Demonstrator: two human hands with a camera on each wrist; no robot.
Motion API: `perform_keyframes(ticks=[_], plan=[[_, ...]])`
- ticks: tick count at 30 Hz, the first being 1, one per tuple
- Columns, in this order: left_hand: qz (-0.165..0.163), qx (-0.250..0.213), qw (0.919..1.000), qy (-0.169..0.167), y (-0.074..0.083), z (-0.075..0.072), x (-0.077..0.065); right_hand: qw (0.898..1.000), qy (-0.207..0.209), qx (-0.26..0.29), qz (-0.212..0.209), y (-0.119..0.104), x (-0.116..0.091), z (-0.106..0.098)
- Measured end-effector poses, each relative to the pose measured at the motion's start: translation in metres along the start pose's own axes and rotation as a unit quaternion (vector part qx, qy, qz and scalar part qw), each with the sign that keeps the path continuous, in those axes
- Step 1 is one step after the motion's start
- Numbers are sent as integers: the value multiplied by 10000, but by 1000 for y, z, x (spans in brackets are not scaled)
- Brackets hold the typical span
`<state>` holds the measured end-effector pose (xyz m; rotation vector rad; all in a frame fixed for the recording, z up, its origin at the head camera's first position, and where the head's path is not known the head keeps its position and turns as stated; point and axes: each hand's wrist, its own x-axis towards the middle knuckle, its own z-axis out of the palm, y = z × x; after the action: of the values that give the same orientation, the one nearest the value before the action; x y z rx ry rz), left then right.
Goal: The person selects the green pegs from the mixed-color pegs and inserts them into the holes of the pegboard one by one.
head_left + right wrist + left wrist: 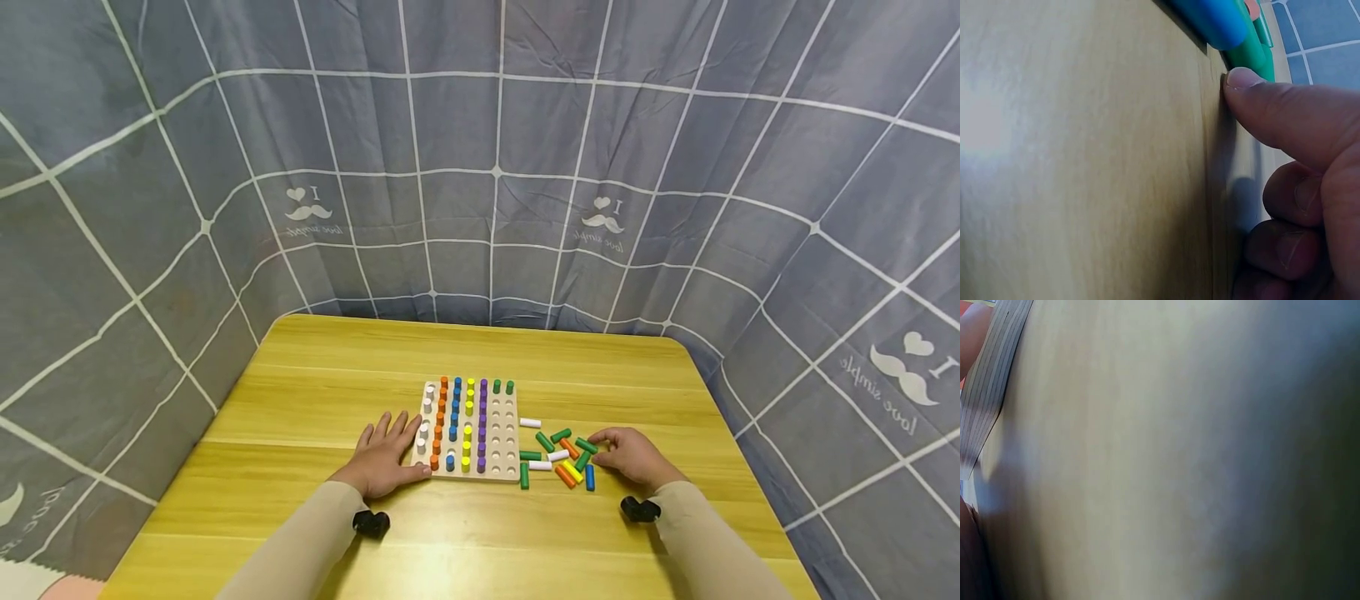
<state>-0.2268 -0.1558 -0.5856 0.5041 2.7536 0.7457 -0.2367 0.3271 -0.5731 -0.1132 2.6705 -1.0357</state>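
Note:
A wooden pegboard point(496, 475) lies on the table with upright pegs in columns of white, orange, blue, yellow and purple. Two green pegs stand at the far end of its right-hand columns, above bare holes. My left hand point(380, 460) rests flat with fingers spread along the board's left edge, thumb at the near corner. At the right of a loose pile, my right hand point(636, 457) has thumb and index finger about the end of a green peg point(586, 446). In the right wrist view the thumb point(1272, 106) meets green, other fingers curl under, and the index finger is hidden.
Loose pegs lie right of the board, among them a blue peg point(590, 477), a yellow peg point(573, 472) and a white peg point(530, 423). The wooden table point(337, 367) has rounded far corners. A grey gridded curtain point(457, 208) hangs around it.

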Motion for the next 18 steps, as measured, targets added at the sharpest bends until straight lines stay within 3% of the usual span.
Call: perform_keyframes(ticks=[4,11,18], plan=[[-100,85,9999,-99,3,-3,0,9999,79,-63,-4,0,1,1],[-145,84,9999,-29,-4,4,3,9999,96,-15,-68,0,1,0],[-102,94,9998,-107,1,-2,0,9997,131,-170,-69,2,2,1]])
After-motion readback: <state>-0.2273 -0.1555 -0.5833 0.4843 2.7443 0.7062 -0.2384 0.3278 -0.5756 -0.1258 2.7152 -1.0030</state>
